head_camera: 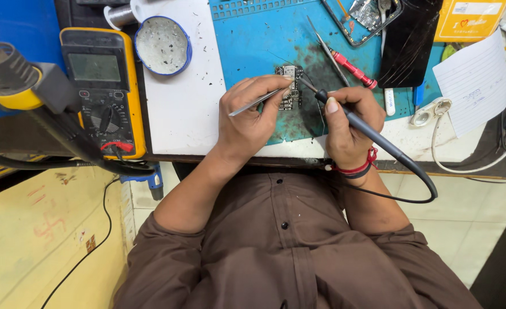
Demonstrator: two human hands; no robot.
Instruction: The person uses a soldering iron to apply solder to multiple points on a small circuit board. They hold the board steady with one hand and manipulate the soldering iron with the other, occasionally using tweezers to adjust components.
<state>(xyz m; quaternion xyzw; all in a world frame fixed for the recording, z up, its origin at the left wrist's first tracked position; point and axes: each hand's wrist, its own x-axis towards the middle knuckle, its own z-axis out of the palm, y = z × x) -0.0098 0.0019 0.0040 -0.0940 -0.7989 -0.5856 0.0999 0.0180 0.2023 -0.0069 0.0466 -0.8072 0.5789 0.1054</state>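
A small dark circuit board (290, 86) lies on the blue work mat (253, 40). My left hand (250, 117) grips metal tweezers (259, 100) whose tips rest at the board. My right hand (347, 123) holds a grey soldering iron (373, 137) like a pen, its tip touching the board's upper part. The iron's black cable (424, 191) loops off the bench edge to the right.
A yellow multimeter (101, 86) sits at the left beside a round blue-rimmed tin (162, 44). Behind the board are a red screwdriver (353, 68), a black phone screen (410, 43), a phone frame (370, 17) and white paper (476, 80). A hot-air nozzle (13, 77) juts in at left.
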